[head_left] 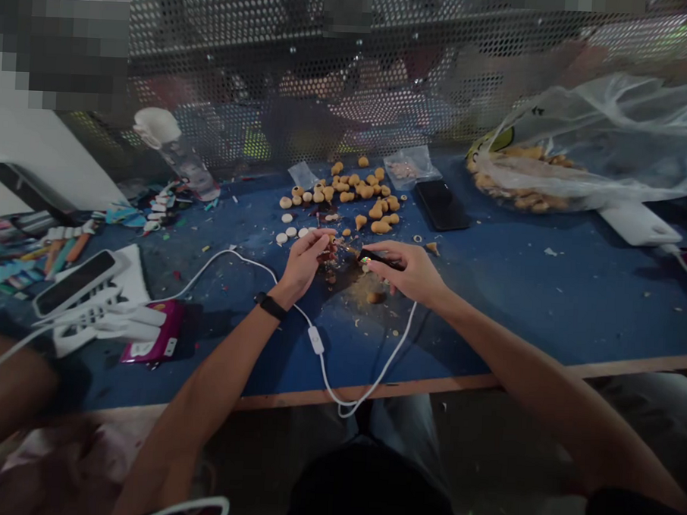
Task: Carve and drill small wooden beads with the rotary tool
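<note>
My left hand, with a dark band on its wrist, pinches a small tan piece at its fingertips; most of that piece is hidden. Facing it, my right hand is closed around a black-handled tool whose thin tip points toward the left fingers. A white cable with an inline switch loops over the table edge and rises to beneath my right hand. Just beyond the hands lie several tan knobbly pieces, some with pale round ends. White discs sit beside my left hand, and one tan piece lies below the hands.
A black phone and a small clear bag lie behind. At right, a large plastic bag holds many tan pieces. A power strip, a magenta box, a bottle and colourful bits occupy the left. A perforated metal panel stands behind.
</note>
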Motion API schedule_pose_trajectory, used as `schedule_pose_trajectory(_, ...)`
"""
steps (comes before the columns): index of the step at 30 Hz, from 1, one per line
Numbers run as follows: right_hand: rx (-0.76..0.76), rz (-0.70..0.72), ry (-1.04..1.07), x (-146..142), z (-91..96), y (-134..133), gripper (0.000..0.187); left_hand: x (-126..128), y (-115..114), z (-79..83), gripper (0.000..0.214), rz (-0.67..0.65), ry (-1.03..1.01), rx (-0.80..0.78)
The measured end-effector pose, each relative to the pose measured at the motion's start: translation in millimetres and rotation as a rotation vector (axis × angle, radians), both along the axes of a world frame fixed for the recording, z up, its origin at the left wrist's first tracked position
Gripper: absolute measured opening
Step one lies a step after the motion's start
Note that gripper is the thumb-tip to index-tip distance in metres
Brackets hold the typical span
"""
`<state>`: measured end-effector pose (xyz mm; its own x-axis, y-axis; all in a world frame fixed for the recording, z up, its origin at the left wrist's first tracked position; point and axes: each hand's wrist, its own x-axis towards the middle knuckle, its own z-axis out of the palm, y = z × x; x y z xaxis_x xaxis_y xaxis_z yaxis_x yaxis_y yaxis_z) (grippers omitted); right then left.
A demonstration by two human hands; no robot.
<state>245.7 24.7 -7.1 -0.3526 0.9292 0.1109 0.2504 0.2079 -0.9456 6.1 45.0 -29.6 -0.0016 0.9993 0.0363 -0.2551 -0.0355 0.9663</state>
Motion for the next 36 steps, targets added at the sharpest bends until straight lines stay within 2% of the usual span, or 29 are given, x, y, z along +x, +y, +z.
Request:
schedule_pose_trajectory(11,0.042,-0.012,-0.07,1.2,0.5,1.4,0.046,0.3,-1.3,2.1,0.026,-0.007,0.07,-0.002)
schedule_pose_trajectory(17,0.094,-0.04,-0.074,-1.5,5.1,0.4,0.04,-0.7,0.2,-1.1,0.031,-0.031,0.087,-0.004)
schedule_pose_trajectory(27,0.083,-0.027,-0.074,-1.8,5.9,0.9,0.043,-1.5,2.5,-5.3,0.028,-0.051,0.112,0.02)
schedule_pose_trajectory(36,0.067,-0.018,-0.077,-1.5,6.8,0.7,0.044,-1.9,3.1,-5.5,0.035,-0.039,0.135,0.036)
